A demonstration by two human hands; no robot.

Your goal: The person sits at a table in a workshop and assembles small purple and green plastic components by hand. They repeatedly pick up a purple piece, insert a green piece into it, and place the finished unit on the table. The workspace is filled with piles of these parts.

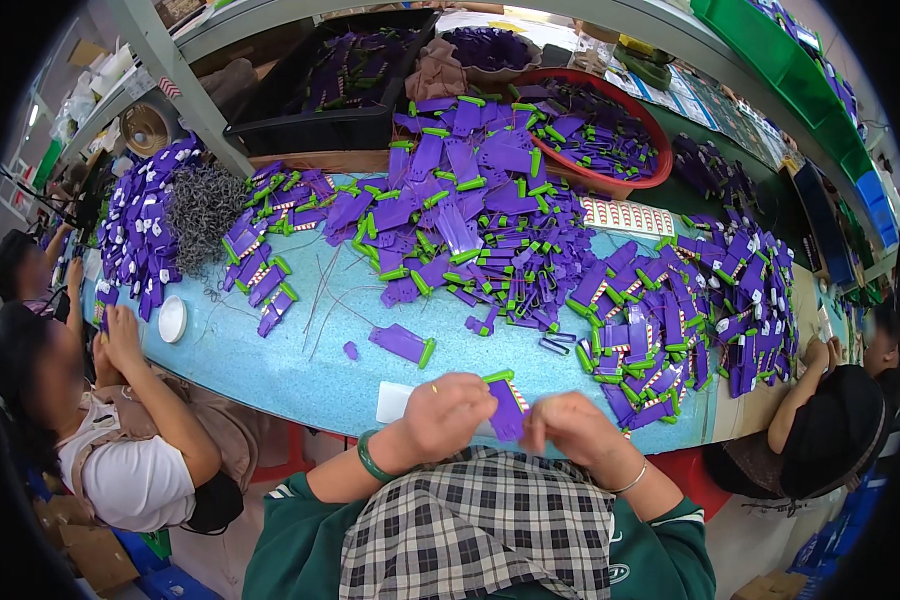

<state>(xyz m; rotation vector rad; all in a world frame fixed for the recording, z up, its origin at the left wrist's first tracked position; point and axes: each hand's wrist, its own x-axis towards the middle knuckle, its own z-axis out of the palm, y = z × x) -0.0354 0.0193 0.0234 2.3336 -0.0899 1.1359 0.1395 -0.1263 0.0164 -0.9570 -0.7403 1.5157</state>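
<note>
My left hand [448, 414] pinches a flat purple plastic piece [508, 412] with a green end strip and a red-and-white striped edge, held above the front edge of the table. Close by the piece's lower right side is my right hand [576, 430], its fingers drawn together; whatever is between them is hidden. A small white card or sticker sheet [394, 401] lies beside my left hand. Farther in, a single purple piece with a green end [402, 344] rests flat near a tiny purple scrap [350, 350].
Purple-and-green pieces pile up across the middle [460, 220], and striped ones heap at the right [650, 330]. A red basin [660, 165], black crate [310, 135], striped sticker sheet [627, 216], wire tangle [205, 215] and white bowl [172, 318] surround them. Co-workers sit at left [135, 465] and right [830, 430].
</note>
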